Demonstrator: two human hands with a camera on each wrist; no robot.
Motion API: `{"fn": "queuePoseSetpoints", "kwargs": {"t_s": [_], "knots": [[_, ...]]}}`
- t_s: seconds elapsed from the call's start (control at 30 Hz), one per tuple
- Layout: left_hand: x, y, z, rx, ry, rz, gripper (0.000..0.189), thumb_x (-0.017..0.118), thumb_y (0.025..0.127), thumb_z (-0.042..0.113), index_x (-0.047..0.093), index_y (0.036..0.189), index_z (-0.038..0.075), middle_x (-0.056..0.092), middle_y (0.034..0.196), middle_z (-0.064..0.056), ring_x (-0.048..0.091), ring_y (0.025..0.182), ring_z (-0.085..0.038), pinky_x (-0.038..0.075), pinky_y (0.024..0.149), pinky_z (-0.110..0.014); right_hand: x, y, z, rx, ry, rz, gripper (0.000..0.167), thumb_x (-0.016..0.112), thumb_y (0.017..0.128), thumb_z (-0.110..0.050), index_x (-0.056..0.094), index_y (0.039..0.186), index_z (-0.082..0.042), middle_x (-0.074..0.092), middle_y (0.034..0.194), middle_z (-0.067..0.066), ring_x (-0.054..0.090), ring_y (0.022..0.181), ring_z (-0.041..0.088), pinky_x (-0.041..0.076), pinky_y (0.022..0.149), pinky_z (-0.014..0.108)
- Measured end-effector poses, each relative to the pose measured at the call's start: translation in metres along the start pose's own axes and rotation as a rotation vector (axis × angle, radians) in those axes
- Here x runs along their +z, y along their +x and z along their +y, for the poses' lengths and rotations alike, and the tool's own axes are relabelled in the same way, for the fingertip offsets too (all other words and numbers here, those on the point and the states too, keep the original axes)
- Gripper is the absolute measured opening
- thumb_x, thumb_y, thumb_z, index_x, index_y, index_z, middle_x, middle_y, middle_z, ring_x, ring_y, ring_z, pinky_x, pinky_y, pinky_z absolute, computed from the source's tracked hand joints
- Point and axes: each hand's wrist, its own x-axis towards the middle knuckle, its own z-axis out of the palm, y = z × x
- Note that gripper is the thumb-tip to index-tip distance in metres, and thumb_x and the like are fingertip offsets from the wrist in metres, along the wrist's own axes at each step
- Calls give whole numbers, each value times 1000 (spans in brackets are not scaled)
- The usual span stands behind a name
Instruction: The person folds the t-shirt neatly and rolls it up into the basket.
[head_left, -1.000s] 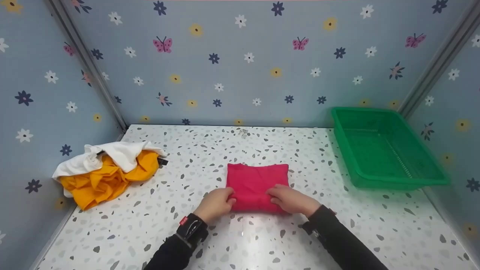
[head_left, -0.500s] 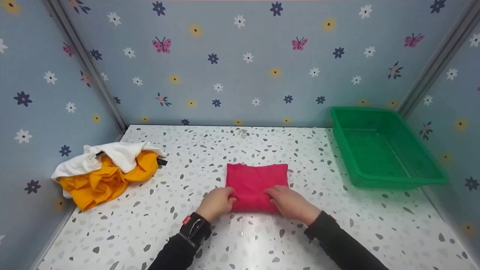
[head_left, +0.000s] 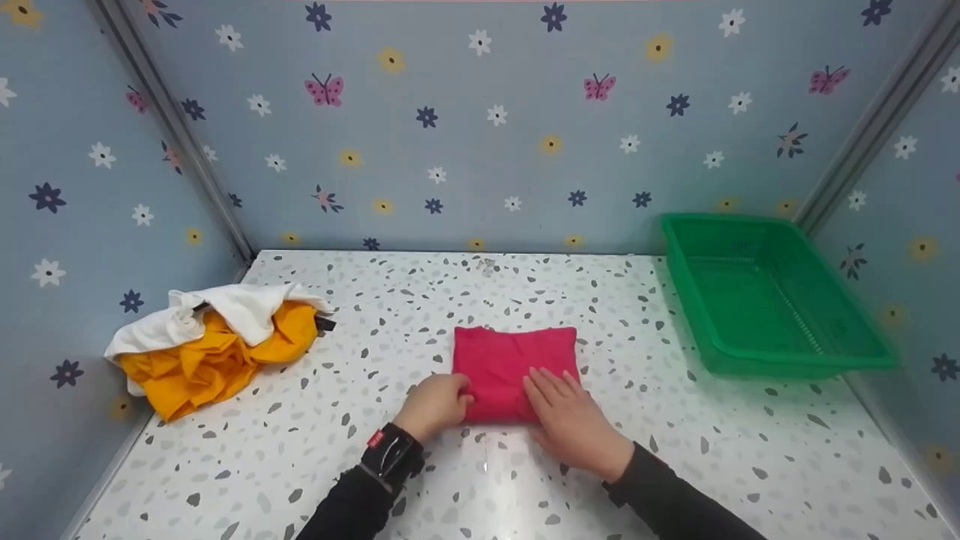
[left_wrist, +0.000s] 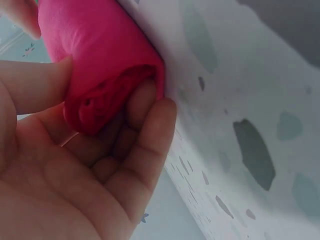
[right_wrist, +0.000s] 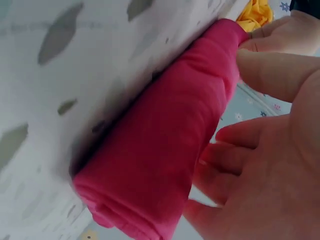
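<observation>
A pink cloth (head_left: 495, 352), folded into a small bundle with a thick rolled near edge, lies on the speckled tabletop in the middle of the head view. My left hand (head_left: 431, 406) grips its near left corner. In the left wrist view the thumb presses on the outside while curled fingers reach into the open end of the roll (left_wrist: 105, 55). My right hand (head_left: 576, 427) rests on the near right part of the bundle, its fingers stretched out. The right wrist view shows the thumb and fingertips touching the pink roll (right_wrist: 165, 130).
A heap of orange cloth (head_left: 202, 367) and white cloth (head_left: 240, 304) lies at the left wall. An empty-looking green plastic basket (head_left: 724, 352) stands at the right. Flower-patterned panels (head_left: 465, 135) close in the back and both sides.
My right hand has let go of the near right edge and flattened out, fingers now straight across the cloth. The left hand keeps its grip in place.
</observation>
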Motion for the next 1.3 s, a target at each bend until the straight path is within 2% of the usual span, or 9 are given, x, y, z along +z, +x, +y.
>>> {"fn": "queuePoseSetpoints", "kwargs": {"t_s": [0.1,0.27,0.47,0.6,0.8,0.93,1.0,1.1,1.3], "knots": [[1,0,0,-9,-11,-1,4,66,92,13,67,94,10,61,78,3,58,73,-15,50,73,-38,5,-2,-2,21,-13,-10,73,73,88,-29,42,145,6,42,149,23,37,139,39,29,112,55],[2,-2,0,5,-15,15,6,65,93,14,68,96,9,63,81,1,60,75,-17,52,76,-39,10,-1,-1,37,-21,-75,76,70,91,-31,36,149,5,35,154,22,31,143,38,25,115,53],[9,-10,-2,98,109,104,9,64,94,15,65,92,7,61,80,-4,62,78,-23,52,72,-41,12,1,1,37,-2,-139,77,70,91,-29,34,150,4,34,155,20,29,144,36,23,116,51],[13,-17,1,175,259,215,12,67,92,16,62,89,6,59,78,-7,61,75,-26,52,67,-41,12,1,2,39,20,-148,77,71,90,-27,34,150,3,34,155,20,29,144,36,23,116,50],[22,-29,11,322,482,477,29,80,77,13,61,96,3,58,90,-12,58,86,-28,51,68,-40,11,1,3,45,32,-119,75,72,89,-26,37,149,2,38,153,19,33,142,35,25,115,49],[30,-33,15,376,583,568,30,80,73,6,64,98,3,55,93,-11,56,88,-27,51,68,-37,11,1,5,33,38,-95,72,73,88,-25,41,147,2,43,149,19,38,139,34,29,114,49],[33,-33,15,385,626,577,29,78,74,3,66,100,2,54,92,-11,55,88,-26,51,68,-35,11,2,6,33,48,-96,71,73,88,-25,43,146,2,45,148,19,39,139,33,31,113,48],[34,-31,14,382,666,555,30,77,75,1,68,103,1,54,93,-11,54,88,-25,51,68,-34,11,4,7,49,68,-113,71,74,88,-24,42,147,0,44,149,17,39,139,32,30,113,47],[32,-23,15,357,708,437,26,77,76,4,67,100,2,54,88,-10,55,85,-23,52,68,-32,13,9,10,72,91,-108,68,75,87,-19,46,145,0,51,142,17,46,133,33,37,110,46]]}}
